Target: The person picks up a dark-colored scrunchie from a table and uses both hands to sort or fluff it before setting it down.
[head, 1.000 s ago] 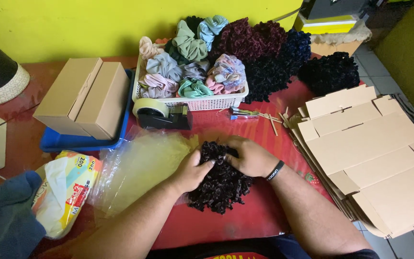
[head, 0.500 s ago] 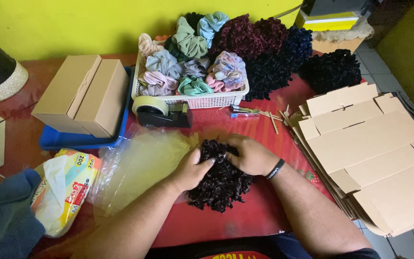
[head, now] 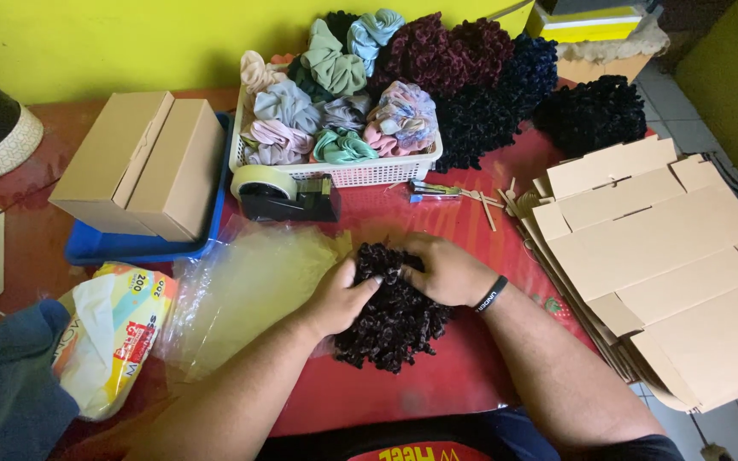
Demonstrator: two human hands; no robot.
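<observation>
At centre of the bench (head: 463, 384), both hands are pressed onto a dark scrunchie bundle (head: 395, 320). Left hand (head: 339, 299): fingers curled, grip closed on the bundle's left upper edge. Right hand (head: 446, 271): laid over the bundle's top right, fingers bent down into it, grip closed on the same bundle; a black wristband (head: 491, 293) sits on that wrist.

Bundle appearance: near-black with a brownish tint, densely ruffled and crinkled, surface like tight curls; lumpy, roughly oval mass, lying flat on the red bench cover, lower half uncovered by the hands. Individual pieces within it cannot be separated by eye.

Just left of the bundle, touching it: clear plastic bags (head: 245, 294), crumpled, yellowish sheen. Further left: a colourful printed packet (head: 117, 329) and a blue cloth (head: 6, 393). Behind the hands: a black tape dispenser (head: 284, 195) with a tan roll, a white basket (head: 360, 173) heaped with pastel scrunchies, and dark scrunchie piles (head: 540, 102) to its right. Brown closed box (head: 143, 162) on a blue tray (head: 121, 248) at rear left. Flat cardboard blanks (head: 659, 256) stacked at right.
</observation>
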